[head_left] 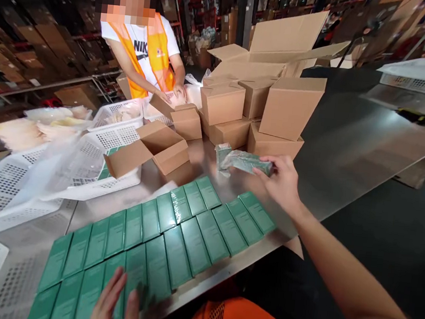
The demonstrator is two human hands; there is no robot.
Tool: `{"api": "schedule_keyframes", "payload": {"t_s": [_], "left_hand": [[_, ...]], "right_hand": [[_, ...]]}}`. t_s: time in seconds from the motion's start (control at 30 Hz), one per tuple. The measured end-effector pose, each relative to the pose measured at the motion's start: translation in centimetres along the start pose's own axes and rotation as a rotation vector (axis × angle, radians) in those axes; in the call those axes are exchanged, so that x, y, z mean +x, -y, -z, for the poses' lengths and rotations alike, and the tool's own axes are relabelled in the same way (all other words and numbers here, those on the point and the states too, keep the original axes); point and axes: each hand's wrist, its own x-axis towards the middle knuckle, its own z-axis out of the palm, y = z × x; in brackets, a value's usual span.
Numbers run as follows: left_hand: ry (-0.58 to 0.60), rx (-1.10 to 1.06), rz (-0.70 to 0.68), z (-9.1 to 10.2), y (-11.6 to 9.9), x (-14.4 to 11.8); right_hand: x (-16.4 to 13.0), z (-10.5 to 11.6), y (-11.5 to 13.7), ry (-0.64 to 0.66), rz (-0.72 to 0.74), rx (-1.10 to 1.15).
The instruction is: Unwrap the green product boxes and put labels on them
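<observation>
My right hand (282, 182) pinches one end of a small green box in clear plastic wrap (246, 161) above the metal table. Just left of it stands another green box in clear wrap (222, 155); whether the two touch I cannot tell. Two long rows of flat green boxes (177, 254) lie side by side along the near edge. Over the front row, toward its left part, my left hand (116, 303) has its thumb and fingers apart and holds nothing. Its lower part is cut off by the frame.
An open cardboard carton (166, 150) stands beyond the rows, with closed cartons (221, 102) stacked behind. White perforated baskets (124, 138) line the left side. Across the metal table (331, 176), a co-worker in an orange vest (159, 44) handles things near a basket.
</observation>
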Motion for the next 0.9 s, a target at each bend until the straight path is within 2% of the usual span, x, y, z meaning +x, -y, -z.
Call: {"api": "schedule_keyframes", "payload": {"t_s": [0.03,0.13,0.2,0.23,0.33,0.37,0.43,0.47,0.53,0.6,0.67,0.83,0.9], "left_hand": [[0.058,-0.126,0.035,-1.3,-1.7,-0.4],[0.224,-0.499,0.226,-5.1,-7.2,-0.2],[0.261,-0.733,0.201,-6.9,-9.9,1.1],[0.256,-0.769,0.148,-7.5,-10.7,1.8],[0.133,-0.603,-0.082,-7.6,-11.3,3.6],[0.078,-0.524,-0.161,-7.2,-11.1,3.9],[0.046,-0.481,-0.262,-6.2,-10.4,3.8],[0.076,-0.541,-0.254,-5.7,-10.1,3.6],[0.212,-0.760,-0.119,-4.8,-9.5,3.0],[0.339,-0.966,0.068,-3.8,-8.8,2.7],[0.438,-1.032,0.219,-2.9,-8.2,2.6],[0.771,-0.903,0.511,-0.4,-7.3,3.5],[0.851,-0.737,0.524,0.3,-7.5,3.9]], "right_hand": [[-2.4,0.5,0.6,-0.064,-0.081,0.191],[-9.6,0.8,3.6,-0.025,-0.297,0.644],[-13.7,0.4,5.6,0.000,-0.384,0.815],[-15.3,0.2,6.4,0.027,-0.427,0.874],[-18.4,-0.5,7.5,0.175,-0.586,1.007],[-18.9,-0.7,7.5,0.229,-0.640,1.050],[-19.1,-1.0,7.5,0.328,-0.738,1.145],[-19.0,-1.1,7.6,0.367,-0.780,1.193],[-18.5,-1.1,7.9,0.423,-0.840,1.269],[-17.9,-0.9,8.3,0.424,-0.847,1.299],[-17.6,-0.8,8.6,0.390,-0.798,1.288],[-17.6,-0.6,8.8,0.335,-0.480,1.175],[-17.8,-0.6,8.9,0.330,-0.345,1.141]]}}
